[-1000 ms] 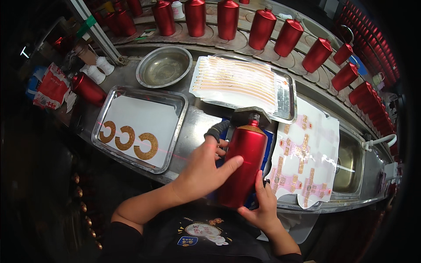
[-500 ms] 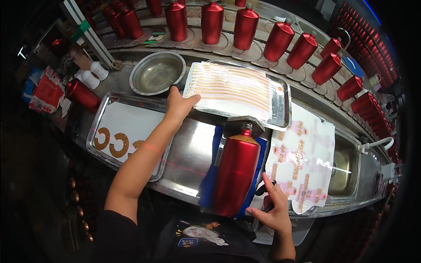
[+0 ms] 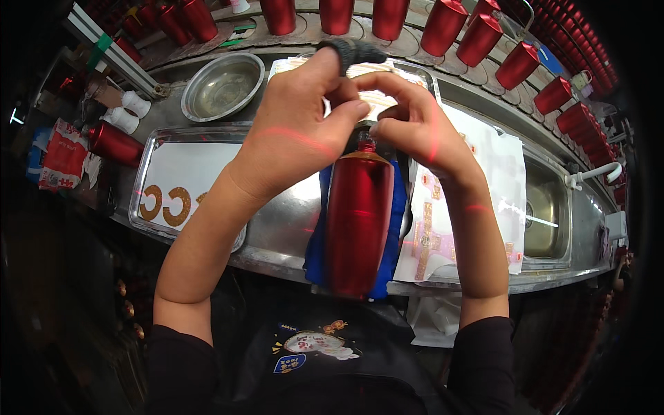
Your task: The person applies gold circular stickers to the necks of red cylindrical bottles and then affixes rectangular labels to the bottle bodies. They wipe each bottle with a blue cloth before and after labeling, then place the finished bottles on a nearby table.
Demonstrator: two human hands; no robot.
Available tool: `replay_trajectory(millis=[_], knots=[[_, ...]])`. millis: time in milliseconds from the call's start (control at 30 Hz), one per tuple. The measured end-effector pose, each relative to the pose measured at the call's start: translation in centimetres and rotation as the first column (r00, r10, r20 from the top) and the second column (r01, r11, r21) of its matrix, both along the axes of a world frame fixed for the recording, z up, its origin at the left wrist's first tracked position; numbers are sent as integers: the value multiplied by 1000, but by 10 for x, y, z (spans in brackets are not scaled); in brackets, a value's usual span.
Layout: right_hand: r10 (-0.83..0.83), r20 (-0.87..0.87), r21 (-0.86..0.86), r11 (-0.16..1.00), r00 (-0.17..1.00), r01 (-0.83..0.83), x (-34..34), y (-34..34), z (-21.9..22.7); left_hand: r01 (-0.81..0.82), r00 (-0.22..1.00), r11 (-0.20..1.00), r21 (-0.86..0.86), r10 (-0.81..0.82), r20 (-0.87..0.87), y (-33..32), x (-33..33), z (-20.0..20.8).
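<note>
A red metallic bottle (image 3: 358,225) lies on a blue cloth (image 3: 315,256), its clear neck pointing away from me and a gold band at its shoulder. Beyond that neck, my left hand (image 3: 294,121) and my right hand (image 3: 422,121) are raised close together with fingers bent inward. Both look pinched, but whatever is between the fingertips cannot be made out. Black coverings (image 3: 351,54) show on the left fingers. Behind the hands is a sheet of gold-lined strips (image 3: 283,67), mostly hidden by them.
A metal basin (image 3: 223,88) stands left of the hands, above a tray (image 3: 190,131) with gold C-shaped pieces (image 3: 176,206). To the right are a sheet of pink-and-gold labels (image 3: 432,238) and a sink (image 3: 546,207). Several red bottles (image 3: 443,28) line the conveyor behind.
My left hand has left the strip sheet's left edge and come right. My right hand has risen from beside the bottle to meet it beyond the neck. The view has shifted slightly.
</note>
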State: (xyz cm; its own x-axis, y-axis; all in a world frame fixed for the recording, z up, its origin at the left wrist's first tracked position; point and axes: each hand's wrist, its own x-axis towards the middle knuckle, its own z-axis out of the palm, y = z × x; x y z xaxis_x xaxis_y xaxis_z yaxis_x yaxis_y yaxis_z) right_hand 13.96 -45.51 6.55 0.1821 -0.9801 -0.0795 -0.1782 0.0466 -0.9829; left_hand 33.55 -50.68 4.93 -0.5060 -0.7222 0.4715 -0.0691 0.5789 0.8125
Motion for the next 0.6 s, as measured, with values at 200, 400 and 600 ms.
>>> replay_trajectory(millis=[200, 400, 600], knots=[[-123, 97, 132, 985, 988, 109, -26, 61, 47, 49, 995, 970, 239, -27, -95, 41, 11, 28], [-297, -335, -68, 954, 894, 292, -6, 165, 61, 81, 988, 912, 403, -21, -153, 137, 29, -18], [-374, -192, 232, 881, 907, 412, 37, 215, -17, -9, 983, 715, 699, 134, -125, 197, 67, -71]])
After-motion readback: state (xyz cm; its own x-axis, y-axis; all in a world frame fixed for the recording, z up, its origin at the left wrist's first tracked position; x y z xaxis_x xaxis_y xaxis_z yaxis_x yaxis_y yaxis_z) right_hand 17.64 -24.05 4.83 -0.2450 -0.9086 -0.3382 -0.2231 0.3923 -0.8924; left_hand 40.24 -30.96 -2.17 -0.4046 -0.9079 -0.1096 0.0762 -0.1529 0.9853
